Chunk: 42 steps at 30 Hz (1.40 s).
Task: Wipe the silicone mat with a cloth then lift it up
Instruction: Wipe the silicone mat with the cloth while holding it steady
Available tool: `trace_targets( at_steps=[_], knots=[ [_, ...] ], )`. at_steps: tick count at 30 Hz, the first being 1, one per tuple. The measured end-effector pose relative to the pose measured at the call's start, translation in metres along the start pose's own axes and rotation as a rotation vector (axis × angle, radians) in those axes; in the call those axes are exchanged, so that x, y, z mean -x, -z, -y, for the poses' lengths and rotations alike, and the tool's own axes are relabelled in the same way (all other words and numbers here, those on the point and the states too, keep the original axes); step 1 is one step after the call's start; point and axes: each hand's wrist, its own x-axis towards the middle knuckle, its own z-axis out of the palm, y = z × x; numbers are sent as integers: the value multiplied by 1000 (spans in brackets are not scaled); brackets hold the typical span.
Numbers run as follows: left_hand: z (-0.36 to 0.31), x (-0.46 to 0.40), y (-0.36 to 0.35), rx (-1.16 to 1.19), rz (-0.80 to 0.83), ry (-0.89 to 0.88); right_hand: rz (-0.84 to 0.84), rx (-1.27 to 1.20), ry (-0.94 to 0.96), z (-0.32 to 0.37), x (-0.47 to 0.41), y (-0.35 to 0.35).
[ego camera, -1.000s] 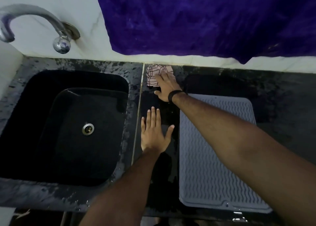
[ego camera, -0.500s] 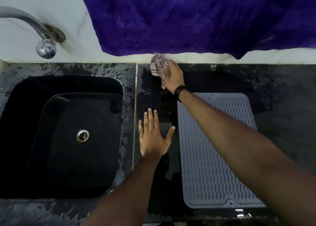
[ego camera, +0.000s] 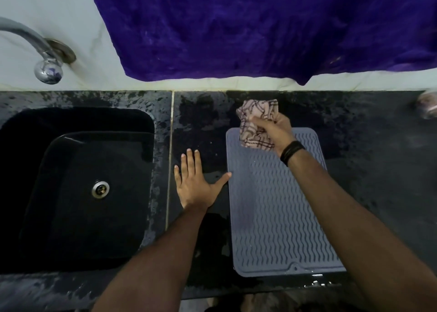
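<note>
- Cloth (ego camera: 256, 125) sits bunched in my right hand (ego camera: 275, 132), fingers curled tight round it, over the far left corner of the silicone mat (ego camera: 272, 205); whether it touches the ridges yet, I cannot tell.
- Mat lies flat on the dark, wet tabletop (ego camera: 369, 169), its long side running toward me, just right of the sink (ego camera: 78, 188).
- Left hand (ego camera: 195, 181) rests open and flat on the tabletop beside the mat, fingers spread, thumb tip at the mat's left edge.
- Step in hand, as I judge it: the wiping is only about to start; the lift is not yet due.
- Next move calls for pressing the cloth down onto the far corner and drawing it across and toward me along the wavy ridges.
- Left hand looks placed to steady the mat's edge if the wet surface lets it slide.
</note>
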Motion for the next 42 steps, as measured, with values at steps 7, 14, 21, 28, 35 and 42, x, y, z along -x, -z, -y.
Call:
trace_targets(
  at_steps=[7,14,21,28,35,42],
  knots=[
    [0,-4,-5,-81,-16,-7,-71,1334,562,-37,2,-22],
    [0,-4,-4,-94,3,-9,30,1453,549,-62,35,-36],
    [2,-5,-5,-86,10,-2,-129,1416,566,-46,31,-26],
    [2,-6,-6,-80,-10,-5,96,1399,502,-47,-6,-36],
    [2,-6,-6,-106,3,-11,160,1411,460,-66,41,-18],
    [2,-6,-5,-117,35,2,-67,1314,500,-44,25,-20]
  ],
)
